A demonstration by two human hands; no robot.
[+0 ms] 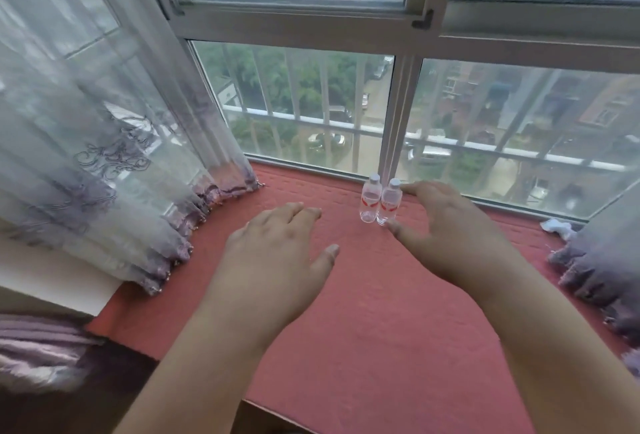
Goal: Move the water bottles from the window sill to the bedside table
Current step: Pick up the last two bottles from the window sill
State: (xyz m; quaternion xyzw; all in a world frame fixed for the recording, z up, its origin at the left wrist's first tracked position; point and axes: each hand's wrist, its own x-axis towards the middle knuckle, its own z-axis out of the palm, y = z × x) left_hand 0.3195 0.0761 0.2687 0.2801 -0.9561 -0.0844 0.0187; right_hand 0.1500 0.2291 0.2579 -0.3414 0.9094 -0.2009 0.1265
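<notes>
Two small clear plastic water bottles with white caps and red labels, the left bottle [370, 199] and the right bottle [390, 201], are seen standing upright and touching on a window sill covered by a red quilted mat [363, 323]. The right hand [446, 226] is spread beside the right bottle, its thumb by the base. The left hand [277, 243] is held open, apart from them. Sheer embroidered curtains [104, 143] are hung at the left.

two bottles [380, 202] stand side by side on the sill [346, 295], against the window [294, 104].
</notes>
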